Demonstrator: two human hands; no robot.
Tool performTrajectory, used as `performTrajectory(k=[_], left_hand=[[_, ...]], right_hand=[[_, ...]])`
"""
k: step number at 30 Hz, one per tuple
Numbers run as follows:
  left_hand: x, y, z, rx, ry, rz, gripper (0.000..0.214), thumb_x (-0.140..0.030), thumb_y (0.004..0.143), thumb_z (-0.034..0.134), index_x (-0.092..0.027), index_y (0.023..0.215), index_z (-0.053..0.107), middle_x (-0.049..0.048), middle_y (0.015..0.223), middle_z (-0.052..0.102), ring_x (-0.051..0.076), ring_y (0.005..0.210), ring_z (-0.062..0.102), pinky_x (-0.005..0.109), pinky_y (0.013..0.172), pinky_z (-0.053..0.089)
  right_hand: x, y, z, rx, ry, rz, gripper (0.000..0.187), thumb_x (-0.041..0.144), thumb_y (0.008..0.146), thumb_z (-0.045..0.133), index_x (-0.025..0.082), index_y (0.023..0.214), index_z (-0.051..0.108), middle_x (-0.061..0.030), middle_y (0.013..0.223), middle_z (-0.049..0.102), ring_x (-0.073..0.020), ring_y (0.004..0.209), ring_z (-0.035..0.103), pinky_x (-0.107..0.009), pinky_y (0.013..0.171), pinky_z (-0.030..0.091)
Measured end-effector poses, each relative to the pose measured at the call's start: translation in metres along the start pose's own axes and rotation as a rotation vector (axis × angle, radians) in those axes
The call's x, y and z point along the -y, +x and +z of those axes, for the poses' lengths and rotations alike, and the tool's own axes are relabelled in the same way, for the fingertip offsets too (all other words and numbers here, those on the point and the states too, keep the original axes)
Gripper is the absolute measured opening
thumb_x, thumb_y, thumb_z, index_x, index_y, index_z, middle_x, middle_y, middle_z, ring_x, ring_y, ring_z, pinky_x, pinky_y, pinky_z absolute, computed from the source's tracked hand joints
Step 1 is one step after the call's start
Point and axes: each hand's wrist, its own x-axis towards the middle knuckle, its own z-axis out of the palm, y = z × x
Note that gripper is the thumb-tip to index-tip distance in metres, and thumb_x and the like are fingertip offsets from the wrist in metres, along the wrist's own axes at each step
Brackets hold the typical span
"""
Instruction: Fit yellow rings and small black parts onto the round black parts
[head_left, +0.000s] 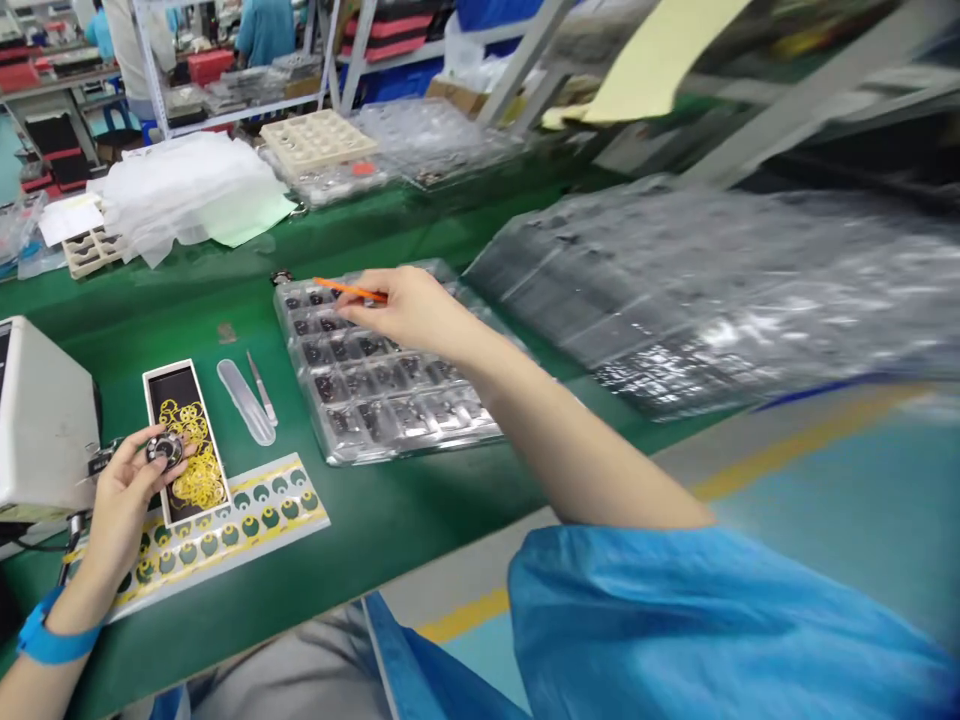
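Observation:
My left hand (127, 485) pinches a small round dark part with a metallic ring (164, 450), which looks like a watch movement. It is held over a narrow white box (148, 395) of thin yellow rings (199, 475). Between the fingers of my right hand (409, 305) is a thin orange stick (351, 290), its kind unclear. That hand is above the back of a clear plastic compartment tray (330, 440) with small dark parts in its cells. Tweezers (262, 390) and a clear plastic sleeve (246, 402) lie between box and tray.
A sticker sheet (277, 510) with round cut-outs lies partly under the box. A white machine (41, 430) stands at the left edge. Stacked clear trays (712, 280) fill the right side. White sheets (187, 190) and a beige tray (319, 140) lie at the back.

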Motion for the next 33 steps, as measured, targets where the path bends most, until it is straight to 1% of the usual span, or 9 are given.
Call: performTrajectory(k=[3,6,9,13,18,20,23,28,33], left_hand=[[-0.009,-0.007,0.001,0.049,-0.015,-0.049,0.039,-0.029,0.073,0.076,-0.018,0.107,0.062,0.0066,0.097,0.074,0.025,0.098,0.070,0.033,0.088,0.057],[-0.019,-0.015,-0.001,0.038,-0.017,-0.060,0.037,-0.031,0.076,0.074,-0.019,0.109,0.063,0.0076,0.102,0.073,0.027,0.102,0.068,0.032,0.086,0.058],[-0.019,-0.020,-0.001,0.023,-0.013,-0.053,0.037,-0.032,0.076,0.074,-0.019,0.109,0.064,0.0074,0.103,0.073,0.027,0.103,0.068,0.031,0.086,0.058],[-0.012,-0.020,0.002,0.065,-0.019,-0.063,0.037,-0.030,0.076,0.073,-0.018,0.110,0.063,0.0079,0.102,0.073,0.026,0.101,0.069,0.034,0.091,0.056],[-0.007,-0.022,0.001,0.136,-0.091,-0.039,0.037,-0.026,0.080,0.067,-0.020,0.116,0.060,0.0085,0.109,0.071,0.025,0.104,0.067,0.043,0.100,0.049],[-0.006,-0.023,0.000,0.178,-0.094,-0.003,0.039,-0.027,0.081,0.066,-0.021,0.118,0.058,0.0088,0.112,0.069,0.025,0.106,0.066,0.045,0.103,0.047],[-0.005,-0.026,0.001,0.232,-0.071,0.023,0.041,-0.029,0.084,0.064,-0.023,0.123,0.055,0.0089,0.120,0.065,0.023,0.111,0.063,0.044,0.105,0.045],[-0.003,-0.027,0.006,0.271,-0.095,0.069,0.042,-0.028,0.086,0.064,-0.023,0.126,0.051,0.0097,0.125,0.063,0.021,0.113,0.062,0.040,0.105,0.046],[-0.003,-0.028,0.007,0.296,-0.047,0.099,0.043,-0.028,0.087,0.064,-0.023,0.128,0.052,0.0085,0.123,0.065,0.021,0.110,0.063,0.038,0.103,0.048]], right_hand=[[-0.038,0.007,-0.018,0.301,-0.355,-0.020,0.016,0.021,0.083,0.058,0.014,0.081,0.072,-0.0035,0.072,0.066,-0.0148,0.059,0.054,-0.026,0.056,0.033],[-0.051,0.001,-0.018,0.436,-0.495,-0.082,0.017,0.015,0.083,0.058,0.017,0.087,0.075,-0.0044,0.084,0.070,-0.0169,0.070,0.061,-0.025,0.059,0.035],[-0.047,-0.004,-0.006,0.475,-0.569,-0.117,0.019,0.013,0.083,0.060,0.020,0.091,0.075,-0.0052,0.094,0.071,-0.0185,0.079,0.065,-0.024,0.059,0.035],[-0.041,-0.003,0.009,0.468,-0.642,-0.140,0.011,0.011,0.080,0.063,0.015,0.076,0.073,-0.0102,0.087,0.072,-0.0212,0.080,0.066,-0.025,0.058,0.035],[-0.043,-0.002,-0.002,0.321,-0.620,-0.097,0.015,0.009,0.079,0.060,0.016,0.068,0.068,-0.0095,0.071,0.068,-0.0200,0.064,0.063,-0.027,0.054,0.032],[-0.034,-0.006,-0.004,0.185,-0.500,-0.096,0.016,0.016,0.085,0.056,0.018,0.075,0.068,-0.0092,0.070,0.065,-0.0182,0.062,0.059,-0.029,0.053,0.033],[0.009,-0.020,0.013,-0.134,0.091,-0.155,0.021,0.022,0.089,0.053,0.020,0.073,0.065,-0.0060,0.068,0.062,-0.0174,0.062,0.056,-0.030,0.055,0.036],[0.099,-0.045,0.077,0.207,0.701,-0.184,0.015,0.024,0.083,0.060,0.021,0.072,0.068,-0.0021,0.076,0.059,-0.0166,0.072,0.055,-0.032,0.067,0.044],[0.116,-0.052,0.106,0.263,0.845,-0.045,0.010,0.025,0.075,0.067,0.019,0.067,0.067,-0.0008,0.078,0.057,-0.0147,0.070,0.051,-0.033,0.068,0.043]])
